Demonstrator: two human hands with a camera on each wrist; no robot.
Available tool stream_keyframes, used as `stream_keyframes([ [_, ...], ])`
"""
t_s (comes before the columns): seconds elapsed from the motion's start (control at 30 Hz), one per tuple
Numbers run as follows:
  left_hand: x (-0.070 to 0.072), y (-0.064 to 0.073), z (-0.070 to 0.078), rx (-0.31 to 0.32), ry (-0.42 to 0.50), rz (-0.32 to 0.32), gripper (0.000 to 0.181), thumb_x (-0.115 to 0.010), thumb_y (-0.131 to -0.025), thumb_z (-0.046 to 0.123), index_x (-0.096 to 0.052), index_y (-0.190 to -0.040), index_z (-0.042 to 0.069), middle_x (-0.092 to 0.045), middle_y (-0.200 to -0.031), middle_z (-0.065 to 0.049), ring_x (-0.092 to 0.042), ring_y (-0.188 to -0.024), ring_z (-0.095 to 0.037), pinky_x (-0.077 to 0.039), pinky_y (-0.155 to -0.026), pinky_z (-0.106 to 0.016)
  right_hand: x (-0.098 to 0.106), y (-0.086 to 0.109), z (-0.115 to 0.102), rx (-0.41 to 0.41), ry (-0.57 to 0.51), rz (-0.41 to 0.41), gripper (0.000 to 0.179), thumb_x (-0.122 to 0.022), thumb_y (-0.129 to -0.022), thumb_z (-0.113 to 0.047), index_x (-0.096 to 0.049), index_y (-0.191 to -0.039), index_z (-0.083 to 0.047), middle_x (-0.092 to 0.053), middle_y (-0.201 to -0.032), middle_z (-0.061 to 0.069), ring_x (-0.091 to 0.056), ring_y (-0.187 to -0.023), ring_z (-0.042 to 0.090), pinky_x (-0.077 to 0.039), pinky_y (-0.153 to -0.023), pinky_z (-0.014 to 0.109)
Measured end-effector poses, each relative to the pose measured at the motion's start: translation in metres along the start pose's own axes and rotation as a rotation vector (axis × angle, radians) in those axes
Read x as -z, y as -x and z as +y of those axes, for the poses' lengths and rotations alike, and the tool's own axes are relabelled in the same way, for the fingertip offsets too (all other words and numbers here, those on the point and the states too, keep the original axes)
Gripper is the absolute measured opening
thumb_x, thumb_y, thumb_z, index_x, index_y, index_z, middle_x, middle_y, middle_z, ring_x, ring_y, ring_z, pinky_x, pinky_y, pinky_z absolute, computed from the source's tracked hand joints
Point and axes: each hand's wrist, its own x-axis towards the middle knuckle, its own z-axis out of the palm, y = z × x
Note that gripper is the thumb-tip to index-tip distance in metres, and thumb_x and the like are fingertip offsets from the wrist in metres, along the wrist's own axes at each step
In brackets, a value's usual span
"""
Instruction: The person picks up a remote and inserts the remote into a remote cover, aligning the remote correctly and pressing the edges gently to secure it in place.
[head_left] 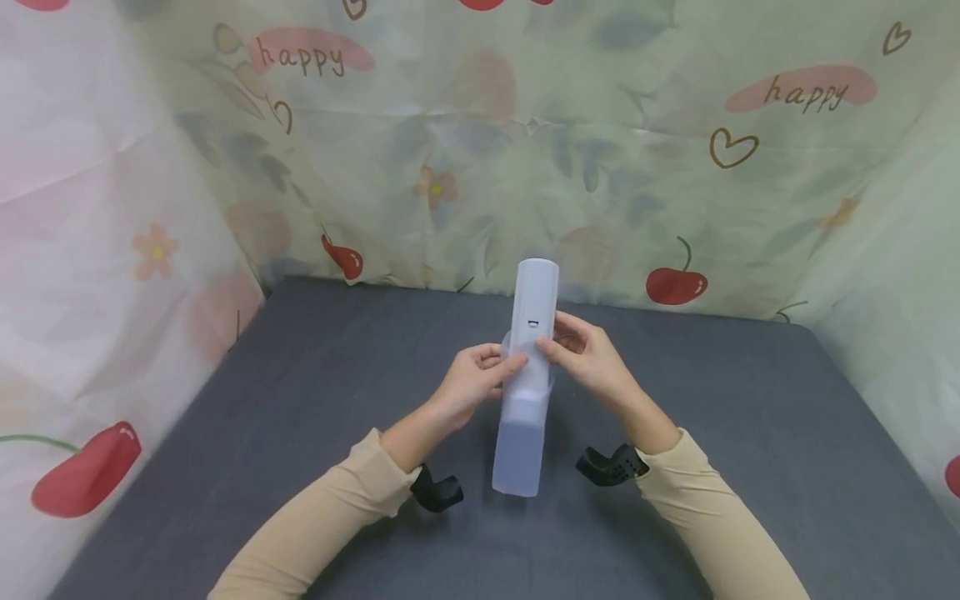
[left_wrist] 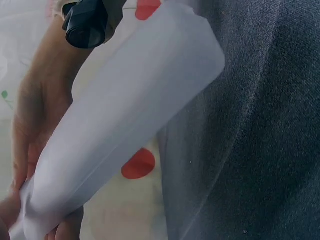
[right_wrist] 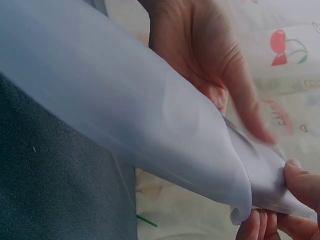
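A long white plastic case [head_left: 534,287] with a small dark slot in its face is held between both hands, its lower part inside a frosted translucent sleeve [head_left: 519,458]. My left hand [head_left: 468,383] grips it from the left, thumb on the front face, other fingers at the side. From the right, my right hand [head_left: 596,362] holds it with the thumb near the slot and the fingers partly hidden behind. In the left wrist view the sleeve [left_wrist: 135,85] runs diagonally up. The right wrist view shows the sleeve's curled edge around the case [right_wrist: 267,180].
A dark grey cloth-covered table [head_left: 337,400] lies below the hands. Patterned fabric [head_left: 480,208] hangs behind it and at both sides. Black wrist mounts [head_left: 611,465] stick out from the beige sleeves [head_left: 352,487] on the arms.
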Motion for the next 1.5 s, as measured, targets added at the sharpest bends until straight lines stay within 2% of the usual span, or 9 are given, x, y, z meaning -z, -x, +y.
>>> stream_keyframes([
  [0.1, -0.001, -0.001, -0.001, -0.026, 0.001, 0.019, 0.034, -0.063, -0.090, 0.018, -0.057, -0.117, -0.001, -0.064, -0.116, -0.021, -0.065, -0.087, -0.015, -0.056, -0.073, -0.034, 0.000, 0.001, 0.001, -0.003, 0.030, 0.031, 0.046, -0.059, -0.092, -0.017, -0.048, -0.133, 0.000, -0.058, -0.116, 0.023, -0.059, -0.086, 0.002, -0.052, -0.076, 0.023],
  [0.23, 0.001, -0.002, -0.002, -0.061, 0.006, 0.082, 0.031, -0.061, -0.091, 0.016, -0.057, -0.116, -0.002, -0.066, -0.113, -0.021, -0.065, -0.082, -0.013, -0.056, -0.067, -0.030, 0.002, 0.003, 0.005, -0.041, 0.065, 0.044, 0.039, -0.056, -0.094, -0.021, -0.052, -0.125, 0.002, -0.060, -0.111, 0.022, -0.059, -0.085, 0.009, -0.052, -0.075, 0.026],
  [0.43, 0.005, -0.004, -0.001, -0.075, 0.037, 0.133, 0.030, -0.062, -0.090, 0.016, -0.057, -0.115, 0.001, -0.065, -0.114, -0.020, -0.063, -0.079, -0.010, -0.054, -0.065, -0.027, 0.003, 0.008, 0.016, -0.104, 0.126, -0.137, 0.031, -0.053, -0.096, -0.025, -0.060, -0.102, 0.005, -0.064, -0.085, 0.010, -0.057, -0.070, 0.014, -0.053, -0.069, 0.032],
  [0.53, 0.006, -0.004, -0.002, -0.092, 0.029, 0.132, 0.030, -0.062, -0.090, 0.015, -0.057, -0.116, 0.000, -0.066, -0.112, -0.020, -0.063, -0.077, -0.009, -0.054, -0.064, -0.026, 0.001, 0.010, 0.017, -0.088, 0.110, -0.158, 0.027, -0.055, -0.095, -0.022, -0.061, -0.096, 0.004, -0.062, -0.082, 0.012, -0.057, -0.068, 0.017, -0.052, -0.067, 0.030],
  [0.67, 0.007, -0.003, -0.002, -0.113, 0.004, 0.125, 0.032, -0.061, -0.091, 0.015, -0.057, -0.119, 0.000, -0.066, -0.111, -0.021, -0.063, -0.078, -0.009, -0.054, -0.064, -0.026, -0.002, 0.010, 0.017, -0.039, 0.106, -0.122, 0.022, -0.056, -0.094, -0.016, -0.061, -0.093, 0.006, -0.062, -0.079, 0.014, -0.057, -0.066, 0.017, -0.051, -0.063, 0.027],
  [0.77, 0.007, -0.003, -0.002, -0.118, -0.010, 0.113, 0.035, -0.060, -0.091, 0.017, -0.056, -0.123, 0.002, -0.065, -0.114, -0.020, -0.064, -0.081, -0.011, -0.055, -0.067, -0.029, -0.005, 0.011, 0.016, -0.024, 0.110, -0.071, 0.020, -0.056, -0.094, -0.013, -0.061, -0.091, 0.007, -0.060, -0.075, 0.005, -0.055, -0.064, 0.011, -0.050, -0.062, 0.026],
  [0.97, 0.007, -0.004, -0.001, -0.146, -0.058, 0.080, 0.038, -0.060, -0.092, 0.018, -0.054, -0.127, 0.004, -0.064, -0.117, -0.020, -0.065, -0.085, -0.014, -0.056, -0.068, -0.030, -0.008, 0.011, 0.014, -0.039, 0.132, 0.028, 0.019, -0.055, -0.094, -0.012, -0.061, -0.091, 0.006, -0.059, -0.076, 0.006, -0.055, -0.066, 0.008, -0.049, -0.065, 0.022],
  [1.3, 0.004, -0.003, 0.004, -0.183, -0.119, 0.047, 0.039, -0.060, -0.091, 0.018, -0.055, -0.127, 0.003, -0.064, -0.117, -0.021, -0.065, -0.084, -0.017, -0.057, -0.068, -0.032, -0.013, 0.011, 0.010, -0.047, 0.157, 0.139, 0.020, -0.053, -0.095, -0.013, -0.063, -0.094, 0.005, -0.062, -0.080, 0.015, -0.055, -0.069, 0.013, -0.048, -0.064, 0.022],
  [1.5, 0.003, -0.002, 0.008, -0.198, -0.191, 0.031, 0.039, -0.060, -0.092, 0.020, -0.056, -0.127, 0.004, -0.064, -0.118, -0.020, -0.067, -0.089, -0.022, -0.057, -0.066, -0.032, -0.014, 0.010, 0.008, -0.068, 0.125, 0.176, 0.020, -0.052, -0.095, -0.011, -0.062, -0.096, 0.007, -0.059, -0.076, 0.008, -0.055, -0.067, 0.010, -0.049, -0.064, 0.020],
])
